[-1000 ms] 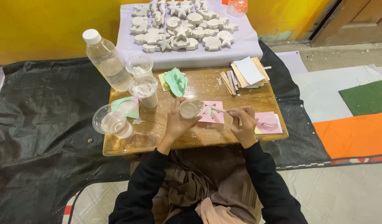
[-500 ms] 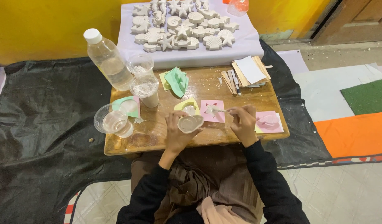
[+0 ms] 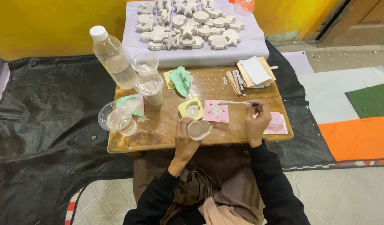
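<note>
In the head view, the left hand (image 3: pixel 184 139) has its grip wrapped round a small clear cup (image 3: pixel 199 130) of grey-white paste, held at the near edge of the counter (image 3: pixel 158 125). The right hand (image 3: pixel 257 121) pinches a thin stick (image 3: pixel 235 103) whose tip reaches leftward, away from that grip, over the pink mould (image 3: pixel 216 111). Just beyond the cup and the left grip lies the yellow mould (image 3: pixel 191 109), its hollow already filled pale; the pink mould beside it also shows pale filling, so two look poured. A second pink mould (image 3: pixel 277 123), partly hidden just right of the right grip, seems filled too, though I cannot be sure. Further left of the left grip, a green mould (image 3: pixel 131 104) sits under clear cups, and another green mould (image 3: pixel 181 80) lies folded, far of the grip, apparently unfilled. I count five moulds, three other clear cups (image 3: pixel 117 118) on the counter, one clear bottle (image 3: pixel 113 57), and one stack of flat sticks and card (image 3: pixel 252 73). Beyond, a cloth (image 3: pixel 250 46) carries roughly twenty finished white shell and star casts (image 3: pixel 188 23).
</note>
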